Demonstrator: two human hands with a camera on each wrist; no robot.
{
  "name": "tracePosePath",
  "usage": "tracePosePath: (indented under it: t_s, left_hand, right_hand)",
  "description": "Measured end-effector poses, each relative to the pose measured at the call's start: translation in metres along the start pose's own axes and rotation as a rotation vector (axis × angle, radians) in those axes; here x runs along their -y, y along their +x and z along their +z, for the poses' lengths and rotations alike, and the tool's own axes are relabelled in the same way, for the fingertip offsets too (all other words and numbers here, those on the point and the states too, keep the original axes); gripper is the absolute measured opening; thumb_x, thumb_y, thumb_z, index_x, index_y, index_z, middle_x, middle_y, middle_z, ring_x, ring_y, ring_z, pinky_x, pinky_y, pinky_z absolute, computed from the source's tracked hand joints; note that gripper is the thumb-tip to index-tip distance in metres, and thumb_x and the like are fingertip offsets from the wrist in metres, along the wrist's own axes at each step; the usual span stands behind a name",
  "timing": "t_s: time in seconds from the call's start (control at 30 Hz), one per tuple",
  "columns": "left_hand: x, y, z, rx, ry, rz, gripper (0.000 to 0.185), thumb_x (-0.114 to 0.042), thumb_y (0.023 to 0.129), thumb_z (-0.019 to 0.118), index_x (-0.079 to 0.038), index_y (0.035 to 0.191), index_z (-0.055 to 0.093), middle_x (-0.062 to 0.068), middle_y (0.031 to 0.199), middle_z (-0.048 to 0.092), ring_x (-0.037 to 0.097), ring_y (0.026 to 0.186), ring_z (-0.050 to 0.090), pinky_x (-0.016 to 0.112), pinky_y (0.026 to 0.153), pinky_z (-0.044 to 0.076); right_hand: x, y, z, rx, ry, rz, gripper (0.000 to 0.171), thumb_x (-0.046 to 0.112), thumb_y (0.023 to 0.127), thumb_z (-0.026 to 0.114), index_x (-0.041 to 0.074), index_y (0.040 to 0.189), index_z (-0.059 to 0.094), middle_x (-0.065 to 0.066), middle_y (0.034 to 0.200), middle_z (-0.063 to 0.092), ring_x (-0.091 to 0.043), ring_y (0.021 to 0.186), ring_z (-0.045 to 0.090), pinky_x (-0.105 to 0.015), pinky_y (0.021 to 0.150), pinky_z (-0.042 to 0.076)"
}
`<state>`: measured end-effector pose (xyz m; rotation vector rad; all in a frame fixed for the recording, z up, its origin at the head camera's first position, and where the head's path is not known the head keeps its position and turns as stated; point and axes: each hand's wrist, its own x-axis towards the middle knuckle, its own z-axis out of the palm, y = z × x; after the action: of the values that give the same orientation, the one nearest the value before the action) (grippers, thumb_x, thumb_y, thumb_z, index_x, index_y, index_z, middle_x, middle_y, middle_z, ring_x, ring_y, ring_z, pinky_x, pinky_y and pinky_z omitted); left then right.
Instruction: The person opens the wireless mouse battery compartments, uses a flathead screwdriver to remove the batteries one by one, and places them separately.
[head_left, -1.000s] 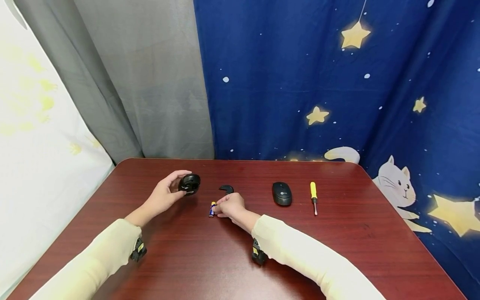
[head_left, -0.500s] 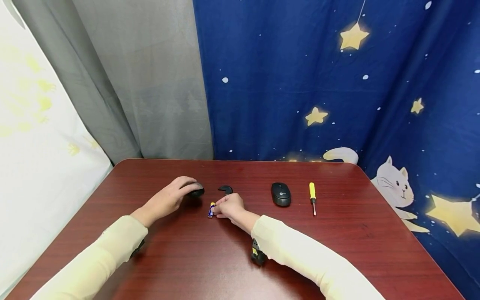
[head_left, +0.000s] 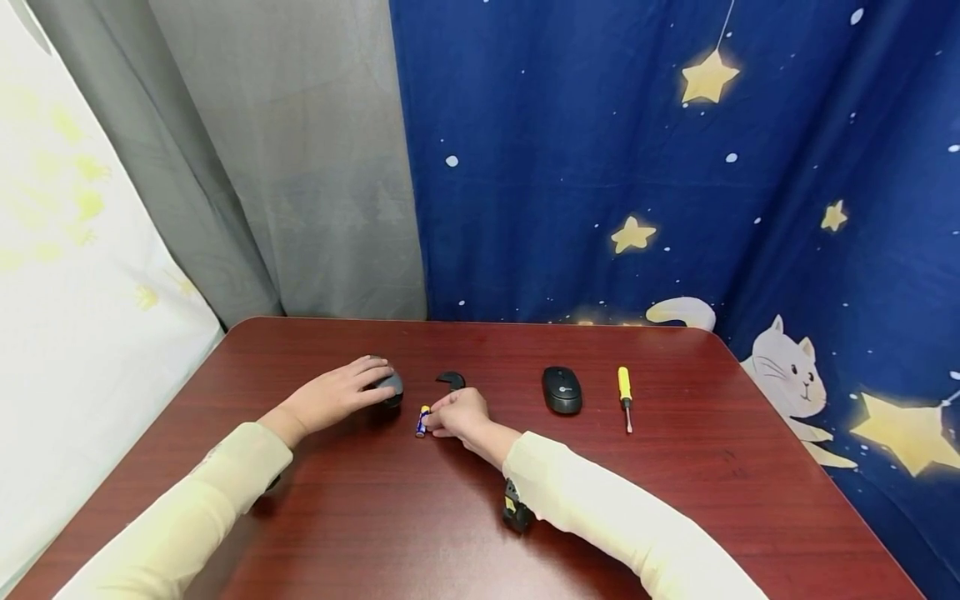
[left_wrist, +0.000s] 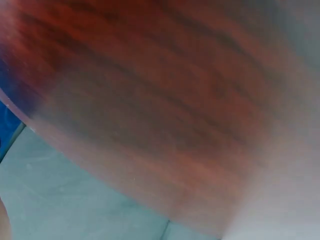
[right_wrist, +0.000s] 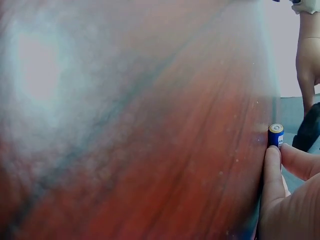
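Observation:
My left hand [head_left: 341, 392] grips a dark computer mouse [head_left: 393, 384] from its left side, fingers spread over its grey top. At the edge of the right wrist view, a dark part of this mouse [right_wrist: 307, 131] shows below the left hand. A blue battery with a yellow end [head_left: 422, 422] is between the thumb and finger of my right hand [head_left: 462, 411], which pinches it low over the tabletop. Just behind that hand lies a curved black piece [head_left: 452, 379], partly covered by it. The left wrist view catches mostly blurred tabletop.
To the right, a second black mouse [head_left: 562, 390] lies on the reddish-brown table [head_left: 420, 517]. Beside it is a screwdriver with a yellow handle [head_left: 625, 385]. Curtains [head_left: 525, 167] hang behind the table's far edge.
The left hand has turned the mouse over from showing its hollow underside to showing its top, and brought it lower. My right hand has stayed at the battery.

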<state>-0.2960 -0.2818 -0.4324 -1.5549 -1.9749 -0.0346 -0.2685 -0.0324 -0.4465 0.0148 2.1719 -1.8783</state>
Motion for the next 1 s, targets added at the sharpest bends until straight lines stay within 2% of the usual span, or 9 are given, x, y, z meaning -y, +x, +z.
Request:
tracePosePath:
  t_s: [0.23,0.33,0.53,0.63,0.8,0.87,1.0]
  left_hand:
    - [0.005,0.003,0.004,-0.017,0.028,0.066,0.035,0.000,0.099,0.031,-0.007,0.115,0.062,0.016,0.114,0.060,0.036,0.103,0.055,0.046,0.087,0.047]
    - [0.007,0.002,0.005,0.000,0.032,0.073,0.036,-0.002,0.101,0.029,-0.008,0.115,0.062,0.015,0.114,0.060,0.035,0.103,0.055,0.045,0.088,0.047]
    - [0.009,-0.002,0.007,0.079,0.064,0.064,0.044,-0.010,0.107,0.017,-0.011,0.116,0.060,0.013,0.116,0.059,0.032,0.105,0.054,0.044,0.089,0.046]
    - [0.008,-0.003,0.008,0.111,0.073,0.049,0.040,-0.010,0.106,0.021,-0.013,0.118,0.060,0.011,0.118,0.059,0.030,0.107,0.053,0.044,0.090,0.045]
    - [0.008,-0.003,0.008,0.125,0.074,0.040,0.032,-0.006,0.097,0.036,-0.014,0.118,0.059,0.010,0.118,0.058,0.029,0.106,0.054,0.043,0.088,0.046]
    - [0.009,-0.003,0.008,0.121,0.071,0.043,0.032,-0.006,0.095,0.037,-0.015,0.117,0.058,0.010,0.117,0.058,0.029,0.105,0.054,0.043,0.087,0.047]
    - [0.011,-0.004,0.009,0.135,0.080,0.051,0.033,-0.007,0.098,0.032,-0.014,0.118,0.057,0.010,0.116,0.058,0.029,0.104,0.054,0.043,0.085,0.047]
  right_hand:
    - [-0.001,0.000,-0.001,0.004,-0.007,0.005,0.011,-0.009,0.076,0.075,-0.005,0.084,0.068,-0.012,0.075,0.069,-0.018,0.068,0.069,-0.029,0.061,0.057]
    - [-0.002,0.000,-0.001,0.004,-0.012,0.006,0.011,-0.009,0.077,0.075,-0.005,0.084,0.068,-0.012,0.075,0.069,-0.018,0.068,0.069,-0.029,0.061,0.057]
    - [-0.003,0.001,0.000,0.004,-0.012,0.006,0.010,-0.009,0.077,0.075,-0.006,0.083,0.068,-0.012,0.074,0.069,-0.017,0.068,0.069,-0.029,0.060,0.057]
    - [-0.002,0.001,0.000,0.006,-0.015,0.005,0.010,-0.008,0.077,0.075,-0.006,0.084,0.069,-0.011,0.074,0.069,-0.017,0.068,0.068,-0.029,0.060,0.057]
    - [-0.001,0.001,0.000,0.012,-0.020,0.008,0.009,-0.007,0.077,0.076,-0.005,0.083,0.069,-0.011,0.074,0.069,-0.017,0.067,0.068,-0.029,0.060,0.057]
    - [-0.001,0.001,-0.001,0.014,-0.022,0.009,0.009,-0.007,0.077,0.076,-0.005,0.083,0.069,-0.011,0.074,0.069,-0.016,0.067,0.068,-0.029,0.060,0.057]
    - [0.000,0.002,-0.001,0.013,-0.026,0.013,0.009,-0.007,0.077,0.076,-0.004,0.082,0.070,-0.011,0.074,0.069,-0.016,0.067,0.068,-0.029,0.059,0.057]
